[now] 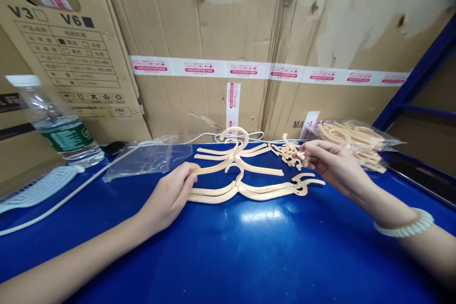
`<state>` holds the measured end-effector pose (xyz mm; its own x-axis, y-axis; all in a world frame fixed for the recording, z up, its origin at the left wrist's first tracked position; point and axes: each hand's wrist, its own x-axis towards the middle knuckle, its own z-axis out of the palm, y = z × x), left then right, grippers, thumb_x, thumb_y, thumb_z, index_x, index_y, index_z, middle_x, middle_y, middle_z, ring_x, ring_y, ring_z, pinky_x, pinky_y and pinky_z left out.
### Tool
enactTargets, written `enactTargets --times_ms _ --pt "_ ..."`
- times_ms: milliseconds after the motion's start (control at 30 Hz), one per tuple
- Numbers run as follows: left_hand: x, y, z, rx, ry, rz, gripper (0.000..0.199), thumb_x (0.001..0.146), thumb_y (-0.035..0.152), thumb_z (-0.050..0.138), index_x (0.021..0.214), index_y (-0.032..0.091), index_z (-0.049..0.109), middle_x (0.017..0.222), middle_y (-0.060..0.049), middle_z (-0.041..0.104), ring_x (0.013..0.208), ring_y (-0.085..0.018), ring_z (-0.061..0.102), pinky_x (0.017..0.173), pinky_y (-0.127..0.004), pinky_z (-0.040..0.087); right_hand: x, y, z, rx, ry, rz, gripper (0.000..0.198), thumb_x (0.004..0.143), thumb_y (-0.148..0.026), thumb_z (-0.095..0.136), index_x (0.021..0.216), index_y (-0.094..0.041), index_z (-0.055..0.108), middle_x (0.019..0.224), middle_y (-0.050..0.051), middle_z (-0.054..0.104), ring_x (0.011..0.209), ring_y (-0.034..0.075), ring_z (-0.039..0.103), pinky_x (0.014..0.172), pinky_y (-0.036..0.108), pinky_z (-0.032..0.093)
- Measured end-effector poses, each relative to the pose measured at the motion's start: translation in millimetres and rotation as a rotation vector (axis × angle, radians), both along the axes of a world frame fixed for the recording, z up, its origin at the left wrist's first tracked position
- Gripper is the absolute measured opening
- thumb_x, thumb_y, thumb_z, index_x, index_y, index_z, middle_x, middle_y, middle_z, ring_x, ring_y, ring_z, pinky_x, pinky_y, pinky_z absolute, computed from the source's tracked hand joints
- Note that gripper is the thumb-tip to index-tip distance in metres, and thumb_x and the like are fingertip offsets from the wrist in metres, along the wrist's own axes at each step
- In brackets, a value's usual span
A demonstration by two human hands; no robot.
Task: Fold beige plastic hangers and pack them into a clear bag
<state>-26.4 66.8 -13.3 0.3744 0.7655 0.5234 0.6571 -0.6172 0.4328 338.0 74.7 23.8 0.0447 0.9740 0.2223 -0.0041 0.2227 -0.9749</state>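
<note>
My left hand (pixel 171 194) pinches the left arm end of a cream plastic clothes hanger (pixel 260 168), whose hook points away from me. Right by it, another folded-arm hanger (pixel 267 193) lies across the blue table, and more hanger arms (pixel 213 156) lie behind. My right hand (pixel 333 164) has thumb and fingers closed on a small cream plastic piece (pixel 300 155). Just left of that hand is a pile of small cream parts (pixel 285 153). Below it, several curved cream pieces (pixel 306 183) touch the front hanger's right end.
A clear bag of cream hanger parts (pixel 356 135) lies at the back right, near a dark flat device (pixel 423 183). An empty plastic bag (pixel 149 156), a water bottle (pixel 64 128), a hairbrush (pixel 42 187) and a white cable (pixel 81 185) are left. Cardboard (pixel 199 104) walls the back.
</note>
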Motion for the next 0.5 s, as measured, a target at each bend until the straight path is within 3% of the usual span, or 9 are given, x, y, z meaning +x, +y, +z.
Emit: enactTargets --times_ms 167,333,500 --pt "1 1 0.0 -0.002 0.004 0.013 0.020 0.100 0.027 0.034 0.101 0.020 0.053 0.084 -0.001 0.058 0.075 -0.016 0.058 0.069 -0.027 0.044 -8 1 -12 -0.095 0.022 0.042 0.034 0.057 -0.034 0.090 0.076 -0.020 0.066 0.077 0.000 0.068 0.065 0.009 0.058 0.059 0.021 0.046" --pt "1 1 0.0 0.000 0.014 0.008 0.020 0.100 0.027 0.034 0.100 0.020 0.052 0.085 -0.001 0.059 0.075 -0.016 0.058 0.069 -0.026 0.044 -13 -2 -12 -0.167 0.062 0.084 0.051 0.048 -0.030 0.094 0.077 -0.022 0.053 0.066 -0.004 0.066 0.060 0.011 0.059 0.056 0.022 0.046" --pt "1 0 0.9 -0.005 0.028 0.017 0.022 0.100 0.029 0.033 0.100 0.020 0.053 0.086 -0.002 0.060 0.076 -0.017 0.059 0.070 -0.027 0.045 -11 -3 -10 -0.244 0.011 0.159 0.052 0.051 -0.032 0.093 0.090 -0.020 0.062 0.067 -0.003 0.066 0.061 0.010 0.059 0.058 0.022 0.047"
